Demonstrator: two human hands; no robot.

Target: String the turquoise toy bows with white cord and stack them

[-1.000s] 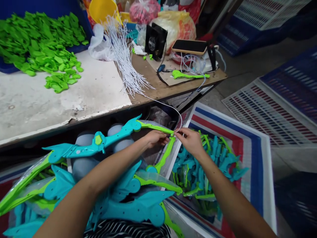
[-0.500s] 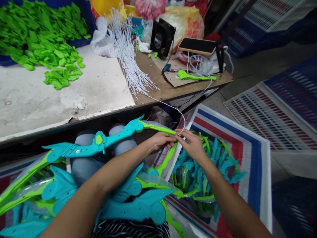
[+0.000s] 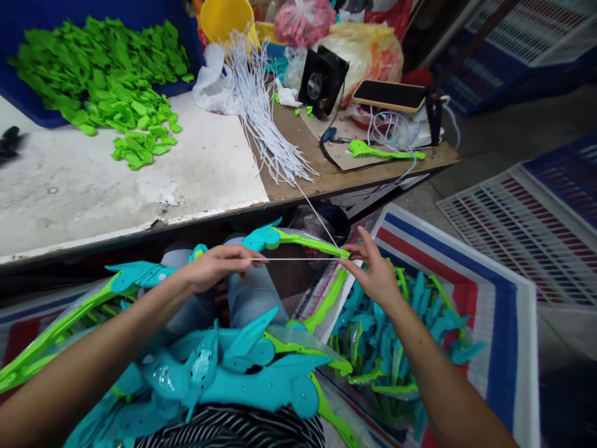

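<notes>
A toy bow point(image 3: 308, 241) with a teal middle and bright green limbs lies across my lap. My right hand point(image 3: 375, 274) pinches the tip of its right green limb between thumb and fingers. From that tip a white cord point(image 3: 298, 259) runs taut to my left hand point(image 3: 224, 267), whose fingers are closed on it. Another stretch of cord slants up from the tip to the table edge, toward a bundle of white cords point(image 3: 275, 130). My left forearm hides part of the bow. More teal and green toy bows point(image 3: 261, 386) are piled against my body.
Ahead is a worktable point(image 3: 205, 180) with a blue bin point(image 3: 140, 18) of green pieces, a small black fan point(image 3: 321, 81), a phone point(image 3: 389, 94) and a green stick-like part point(image 3: 387, 151). A striped crate point(image 3: 499, 267) of bows stands at right, beside stacked crates point(image 3: 504, 224).
My left hand has left the limb tip and moved left, drawing the cord out straight. The loose cord loop is now taut. My right hand stays at the tip. The view has shifted slightly.
</notes>
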